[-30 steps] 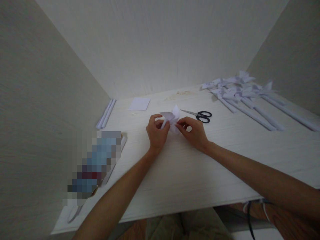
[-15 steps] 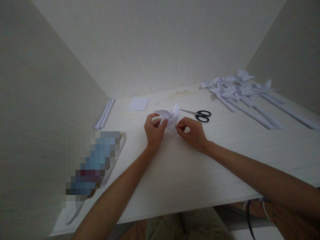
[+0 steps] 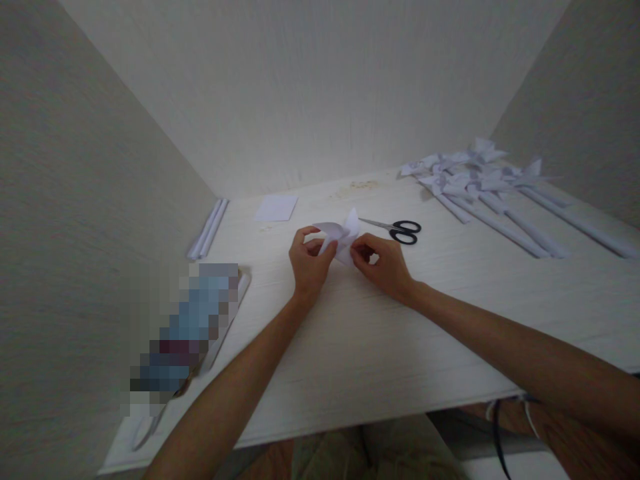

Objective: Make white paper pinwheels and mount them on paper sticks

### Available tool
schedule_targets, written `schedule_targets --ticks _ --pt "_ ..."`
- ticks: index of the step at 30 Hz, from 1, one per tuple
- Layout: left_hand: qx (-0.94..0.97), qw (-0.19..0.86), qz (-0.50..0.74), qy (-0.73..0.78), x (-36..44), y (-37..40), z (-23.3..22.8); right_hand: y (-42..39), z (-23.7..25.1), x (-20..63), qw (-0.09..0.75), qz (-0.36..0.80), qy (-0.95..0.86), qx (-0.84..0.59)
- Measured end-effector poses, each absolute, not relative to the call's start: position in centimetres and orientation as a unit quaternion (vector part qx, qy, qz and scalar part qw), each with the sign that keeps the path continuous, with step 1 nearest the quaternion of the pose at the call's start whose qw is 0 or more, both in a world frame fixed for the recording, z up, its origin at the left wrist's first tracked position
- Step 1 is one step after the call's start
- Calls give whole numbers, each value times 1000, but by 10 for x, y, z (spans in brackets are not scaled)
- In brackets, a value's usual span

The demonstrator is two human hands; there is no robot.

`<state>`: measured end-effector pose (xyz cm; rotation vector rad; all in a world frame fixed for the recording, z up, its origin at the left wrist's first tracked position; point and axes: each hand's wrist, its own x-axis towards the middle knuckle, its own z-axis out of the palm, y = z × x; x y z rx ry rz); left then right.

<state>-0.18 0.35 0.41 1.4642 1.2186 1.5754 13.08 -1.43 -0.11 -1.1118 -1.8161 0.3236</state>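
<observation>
Between my hands, above the middle of the table, is a white paper pinwheel [image 3: 345, 241] with curled blades. My left hand [image 3: 311, 260] grips its left side, thumb in front near the centre and fingers curled behind. The thumb and index finger of my right hand [image 3: 380, 261] are pinched together at its right lower edge. Just beyond my right hand lie scissors [image 3: 405, 231] with black handles, their blades pointing left. Whether the pinwheel's centre is fastened is too small to make out.
Several paper pinwheels [image 3: 480, 180] on rolled paper sticks lie at the back right. A square sheet [image 3: 277, 208] rests at the back left, near rolled paper sticks [image 3: 210, 228] along the left wall. A pixelated object [image 3: 195, 327] lies at the left on the white table [image 3: 380, 373].
The pinwheel has tilted slightly and shifted a little in my fingers. My right hand has edged slightly left along it. Both hands keep their grip.
</observation>
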Motion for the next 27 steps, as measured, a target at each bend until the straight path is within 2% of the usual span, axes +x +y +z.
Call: schedule_targets --ticks 27 --pt "544 357 597 470 -2 5 3 -11 -5 131 475 109 -750 -448"
